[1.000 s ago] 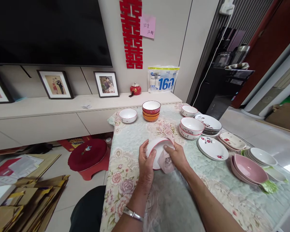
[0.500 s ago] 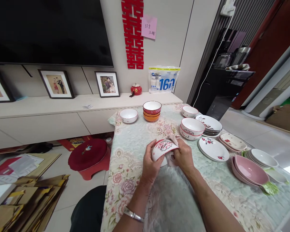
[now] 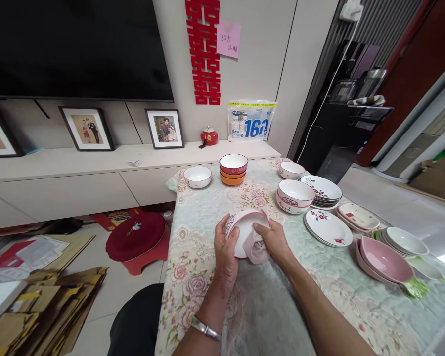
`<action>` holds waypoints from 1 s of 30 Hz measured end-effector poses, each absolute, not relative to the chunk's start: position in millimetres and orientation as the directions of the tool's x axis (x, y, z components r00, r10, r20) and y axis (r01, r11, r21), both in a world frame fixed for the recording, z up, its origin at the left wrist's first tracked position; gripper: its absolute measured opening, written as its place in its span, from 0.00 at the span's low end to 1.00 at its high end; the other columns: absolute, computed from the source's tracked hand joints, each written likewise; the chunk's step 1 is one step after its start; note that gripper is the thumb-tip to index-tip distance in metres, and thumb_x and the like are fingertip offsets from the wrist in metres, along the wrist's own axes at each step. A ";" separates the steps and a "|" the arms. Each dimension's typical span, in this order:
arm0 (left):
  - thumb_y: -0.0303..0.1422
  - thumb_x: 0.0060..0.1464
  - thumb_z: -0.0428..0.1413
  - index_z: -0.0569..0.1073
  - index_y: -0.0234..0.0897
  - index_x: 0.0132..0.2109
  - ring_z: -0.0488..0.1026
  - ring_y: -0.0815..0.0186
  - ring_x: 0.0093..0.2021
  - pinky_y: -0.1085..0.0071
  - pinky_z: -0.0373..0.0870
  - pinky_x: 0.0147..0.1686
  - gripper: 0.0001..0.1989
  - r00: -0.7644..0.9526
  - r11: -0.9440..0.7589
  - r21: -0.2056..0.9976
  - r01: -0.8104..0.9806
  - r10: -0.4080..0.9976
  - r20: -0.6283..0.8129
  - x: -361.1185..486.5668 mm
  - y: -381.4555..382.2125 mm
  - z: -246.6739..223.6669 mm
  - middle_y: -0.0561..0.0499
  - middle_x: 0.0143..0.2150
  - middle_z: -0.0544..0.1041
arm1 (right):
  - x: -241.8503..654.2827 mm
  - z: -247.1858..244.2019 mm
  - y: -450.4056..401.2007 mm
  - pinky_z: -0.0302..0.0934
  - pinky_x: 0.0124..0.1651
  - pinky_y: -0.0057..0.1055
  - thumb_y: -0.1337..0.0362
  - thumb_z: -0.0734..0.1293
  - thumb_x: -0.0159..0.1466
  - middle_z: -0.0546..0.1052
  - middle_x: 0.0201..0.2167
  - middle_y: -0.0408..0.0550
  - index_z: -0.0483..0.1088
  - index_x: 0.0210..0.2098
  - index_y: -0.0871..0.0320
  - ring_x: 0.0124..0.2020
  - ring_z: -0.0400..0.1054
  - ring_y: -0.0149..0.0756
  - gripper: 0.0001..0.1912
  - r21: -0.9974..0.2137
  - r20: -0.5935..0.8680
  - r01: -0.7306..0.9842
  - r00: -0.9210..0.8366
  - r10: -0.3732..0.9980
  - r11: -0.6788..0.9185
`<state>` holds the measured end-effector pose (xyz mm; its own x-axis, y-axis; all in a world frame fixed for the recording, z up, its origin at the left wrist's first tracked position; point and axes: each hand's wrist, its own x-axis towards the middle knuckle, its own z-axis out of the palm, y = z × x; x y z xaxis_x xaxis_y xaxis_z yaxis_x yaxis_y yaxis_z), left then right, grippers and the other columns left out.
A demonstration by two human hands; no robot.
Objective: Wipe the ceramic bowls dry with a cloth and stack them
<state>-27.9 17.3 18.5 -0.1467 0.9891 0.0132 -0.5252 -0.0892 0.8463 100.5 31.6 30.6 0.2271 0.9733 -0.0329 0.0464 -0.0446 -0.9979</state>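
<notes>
A white bowl [image 3: 244, 232] with a red rim and a painted outside is tilted toward me above the table. My left hand [image 3: 226, 247] grips its left side, thumb inside the rim. My right hand [image 3: 273, 238] is closed on a pale pink cloth [image 3: 257, 247], which lies against the bowl's inner right side and hangs over the rim. Right of my hands are two stacked white bowls [image 3: 295, 193] with red rims and a stack of flowered plates [image 3: 328, 228].
The table has a floral cloth [image 3: 193, 277]. Farther back stand a white bowl [image 3: 197, 177] and stacked red and orange bowls [image 3: 233, 169]. Pink leaf-handled bowls [image 3: 385, 259] sit on the right. A red stool [image 3: 138, 237] and flattened cardboard [image 3: 55, 301] are on the floor at left.
The bowl has turned so its inside faces me; before, its painted outside showed. The cloth has come from behind the bowl to its inner side with my right hand.
</notes>
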 end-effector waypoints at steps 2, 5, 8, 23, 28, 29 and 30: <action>0.41 0.51 0.59 0.63 0.37 0.59 0.75 0.56 0.49 0.60 0.70 0.49 0.30 -0.137 -0.066 0.811 -0.582 0.990 -0.018 -27.3 16.6 23.2 0.42 0.53 0.74 | 92.7 27.5 29.9 0.64 0.30 0.33 0.58 0.69 0.49 0.78 0.24 0.48 0.73 0.31 0.60 0.26 0.70 0.40 0.14 -0.982 -0.172 -0.104 0.155 0.973 -0.157; 0.40 0.51 0.59 0.63 0.37 0.59 0.75 0.57 0.48 0.60 0.71 0.48 0.30 -0.105 -0.034 0.780 -0.625 0.994 -0.041 -26.3 16.3 27.4 0.43 0.51 0.75 | 88.5 23.3 29.0 0.64 0.29 0.34 0.59 0.69 0.47 0.78 0.24 0.49 0.74 0.31 0.61 0.26 0.70 0.41 0.14 -0.981 -0.187 -0.074 0.118 0.975 -0.180; 0.37 0.47 0.62 0.65 0.37 0.57 0.75 0.58 0.47 0.61 0.70 0.48 0.30 -0.077 -0.011 0.788 -0.616 0.996 -0.046 -25.7 17.1 25.0 0.45 0.49 0.76 | 97.9 21.4 32.3 0.64 0.30 0.34 0.60 0.68 0.48 0.77 0.24 0.48 0.73 0.31 0.61 0.27 0.70 0.41 0.13 -0.992 -0.114 0.028 0.176 0.978 -0.121; 0.32 0.44 0.62 0.70 0.37 0.54 0.71 0.53 0.54 0.59 0.64 0.56 0.27 -0.065 -0.201 0.940 -0.275 0.980 0.190 -29.8 12.6 27.9 0.44 0.53 0.74 | 117.3 45.0 22.5 0.64 0.42 0.33 0.70 0.59 0.56 0.79 0.38 0.51 0.73 0.40 0.57 0.39 0.73 0.41 0.16 -0.599 0.555 0.728 0.078 0.828 0.332; 0.40 0.49 0.61 0.66 0.37 0.58 0.75 0.56 0.47 0.61 0.71 0.46 0.29 -0.120 -0.024 0.822 -0.569 0.991 -0.054 -24.8 14.3 21.9 0.44 0.50 0.76 | 107.6 30.0 33.1 0.63 0.32 0.32 0.60 0.67 0.51 0.78 0.27 0.46 0.73 0.32 0.57 0.30 0.71 0.41 0.11 -0.980 0.043 0.201 0.262 0.964 -0.011; 0.40 0.50 0.61 0.65 0.37 0.58 0.76 0.57 0.45 0.62 0.72 0.45 0.30 -0.119 -0.012 0.794 -0.607 0.990 -0.076 -24.6 14.5 23.2 0.44 0.49 0.76 | 103.1 28.7 32.8 0.63 0.31 0.32 0.59 0.68 0.49 0.78 0.26 0.47 0.73 0.32 0.58 0.29 0.71 0.42 0.12 -0.993 -0.056 0.086 0.241 0.969 -0.078; 0.41 0.51 0.60 0.65 0.36 0.58 0.76 0.57 0.44 0.62 0.72 0.44 0.29 -0.121 -0.007 0.769 -0.639 0.988 -0.092 -24.7 14.7 24.8 0.44 0.47 0.77 | 98.3 28.0 31.8 0.63 0.30 0.33 0.58 0.69 0.48 0.78 0.25 0.48 0.73 0.31 0.59 0.28 0.71 0.42 0.13 -0.991 -0.128 0.006 0.209 0.969 -0.132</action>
<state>-24.7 14.7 24.8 -0.1209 0.9884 -0.0920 -0.6391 -0.0066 0.7691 98.3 31.8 28.0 0.2094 0.9694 -0.1280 0.0059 -0.1321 -0.9912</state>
